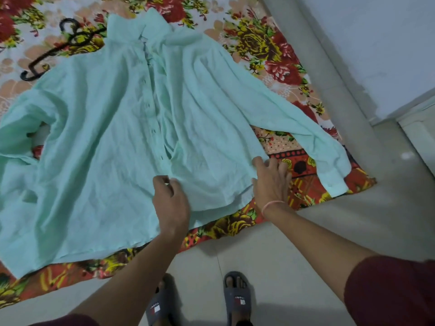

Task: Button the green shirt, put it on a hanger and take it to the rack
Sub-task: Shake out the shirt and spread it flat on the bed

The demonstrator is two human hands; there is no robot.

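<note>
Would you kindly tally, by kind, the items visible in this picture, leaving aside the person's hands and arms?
pale green button-up shirt: 1
black curved hanger: 1
red and yellow floral cloth: 1
dark grey slide sandals: 2
pink thread wristband: 1
Total: 6

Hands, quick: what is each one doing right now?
Left hand: fingers curled, pinching the shirt front.
Right hand: open, flat on the shirt's side.

a floral bedsheet (270, 50) carries the green shirt (113, 137) spread flat, with a black hanger (50, 54) beside its collar.
</note>
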